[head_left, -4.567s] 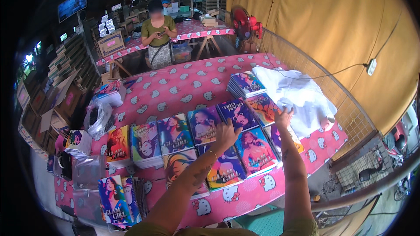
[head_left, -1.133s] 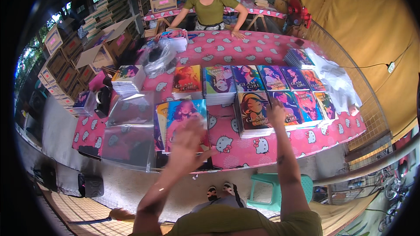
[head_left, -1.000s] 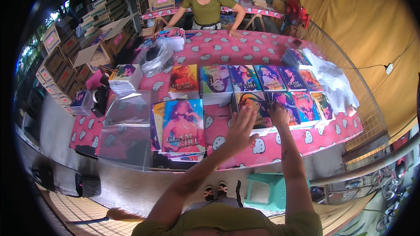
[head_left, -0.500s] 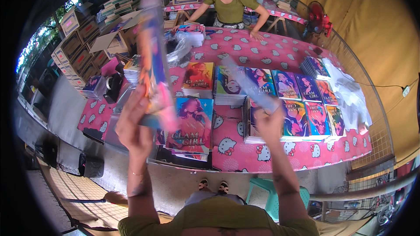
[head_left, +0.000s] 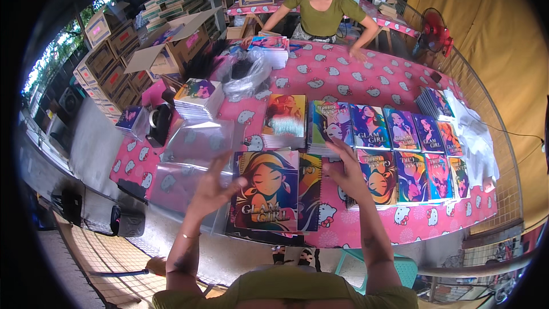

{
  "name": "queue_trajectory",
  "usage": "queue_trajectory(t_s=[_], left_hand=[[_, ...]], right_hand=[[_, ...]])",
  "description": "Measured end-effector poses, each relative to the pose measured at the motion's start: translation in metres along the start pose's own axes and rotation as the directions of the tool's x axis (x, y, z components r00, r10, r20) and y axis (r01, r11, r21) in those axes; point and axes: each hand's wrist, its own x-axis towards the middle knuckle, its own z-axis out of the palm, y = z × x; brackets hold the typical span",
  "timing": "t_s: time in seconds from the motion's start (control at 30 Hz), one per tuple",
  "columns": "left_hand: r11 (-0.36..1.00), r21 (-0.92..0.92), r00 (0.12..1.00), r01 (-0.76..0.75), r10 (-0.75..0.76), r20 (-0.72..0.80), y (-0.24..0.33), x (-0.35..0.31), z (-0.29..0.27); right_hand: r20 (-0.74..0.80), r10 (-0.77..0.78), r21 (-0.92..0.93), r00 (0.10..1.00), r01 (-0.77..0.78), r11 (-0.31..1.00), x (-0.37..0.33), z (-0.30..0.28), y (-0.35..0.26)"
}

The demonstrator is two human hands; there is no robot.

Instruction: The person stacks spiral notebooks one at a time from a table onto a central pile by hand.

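Note:
A spiral notebook (head_left: 267,190) with a yellow-haired figure on its cover lies in front of me at the near edge of the table. Another notebook (head_left: 310,194) shows from under its right side. My left hand (head_left: 213,190) is open at the notebook's left edge, fingers spread; whether it touches the cover I cannot tell. To the right, my right hand (head_left: 346,176) hovers open with fingers apart and nothing in it. Clear plastic sleeves (head_left: 200,140) lie flat beyond and beside my left hand.
Stacks of notebooks (head_left: 374,126) stand in rows at the right, beside white plastic (head_left: 472,143). A tape dispenser (head_left: 158,126), another stack (head_left: 198,100) and crumpled plastic (head_left: 246,74) lie left. Across the pink table (head_left: 343,77) stands a person (head_left: 323,14). Cartons (head_left: 177,48) are piled far left.
My left hand has come down from holding up a colourful notebook, now empty. The clear plastic strip in my right hand is gone from it. A yellow-haired cover now lies on top before me.

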Motion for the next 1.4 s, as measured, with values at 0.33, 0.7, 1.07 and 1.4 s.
queue_trajectory(t_s=[0.33, 0.7, 1.07, 1.4], left_hand=[[0.881, -0.474, 0.914, -0.006, -0.187, -0.36, -0.042, 0.021, -0.059], [1.0, 0.011, 0.998, 0.016, -0.016, -0.055, 0.01, -0.005, 0.017], [0.982, 0.187, 1.0, -0.014, 0.01, 0.021, -0.008, 0.007, 0.013], [0.839, 0.261, 0.796, 0.478, -0.539, 0.276, -0.191, 0.223, 0.096]], right_hand=[[0.168, 0.162, 0.195, 0.972, -0.194, 0.961, -0.024, 0.055, 0.006], [0.122, 0.08, 0.062, 0.989, -0.088, 0.994, -0.021, 0.063, 0.002], [-0.13, 0.175, 0.277, 0.976, -0.134, 0.951, -0.017, 0.051, 0.058], [-0.125, 0.06, -0.529, 0.99, -0.117, 0.841, 0.042, 0.024, 0.09]])
